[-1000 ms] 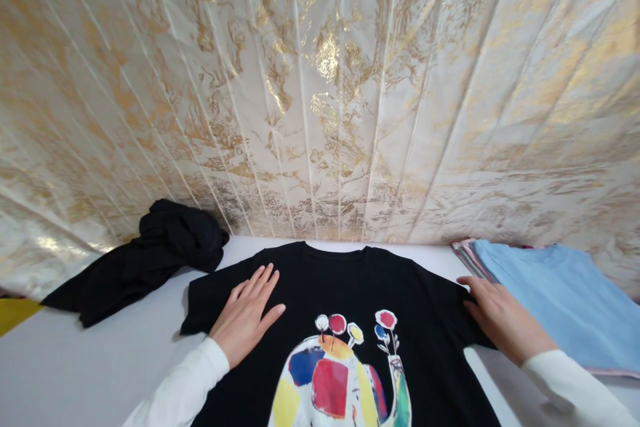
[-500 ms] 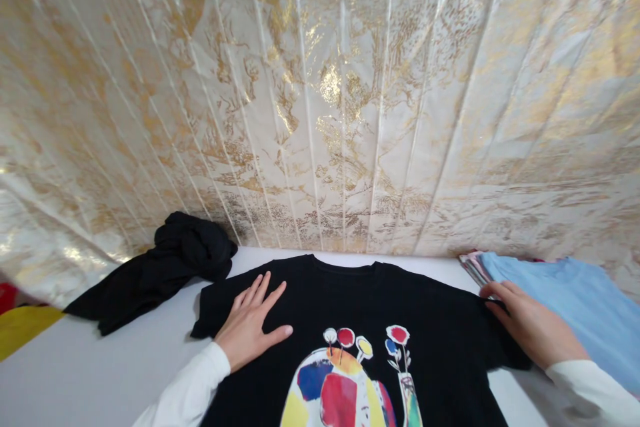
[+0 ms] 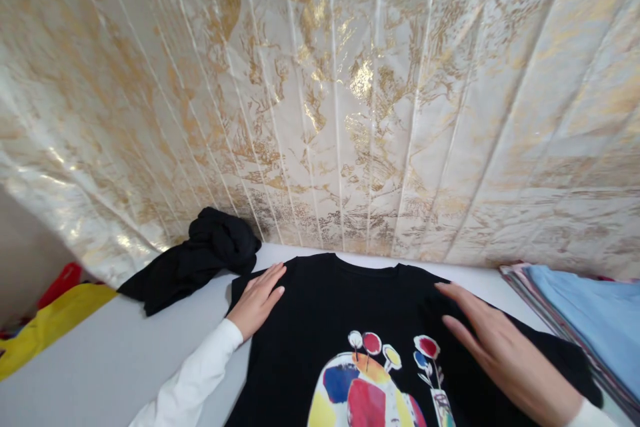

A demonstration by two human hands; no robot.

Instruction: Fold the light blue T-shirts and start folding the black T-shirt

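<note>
A black T-shirt with a colourful print lies flat on the white table, collar toward the wall. My left hand rests flat on its left shoulder edge, fingers together and stretched out. My right hand lies flat on the right shoulder area, fingers extended toward the collar. Both arms wear white sleeves. Neither hand holds anything.
A crumpled black garment lies at the back left against the gold-patterned wall covering. A stack of folded clothes topped by a light blue one sits at the right. Yellow and red fabric shows at the far left.
The view has swung left. My left hand slid outward to the shirt's left shoulder edge. My right hand moved inward from the right sleeve onto the shoulder near the collar.
</note>
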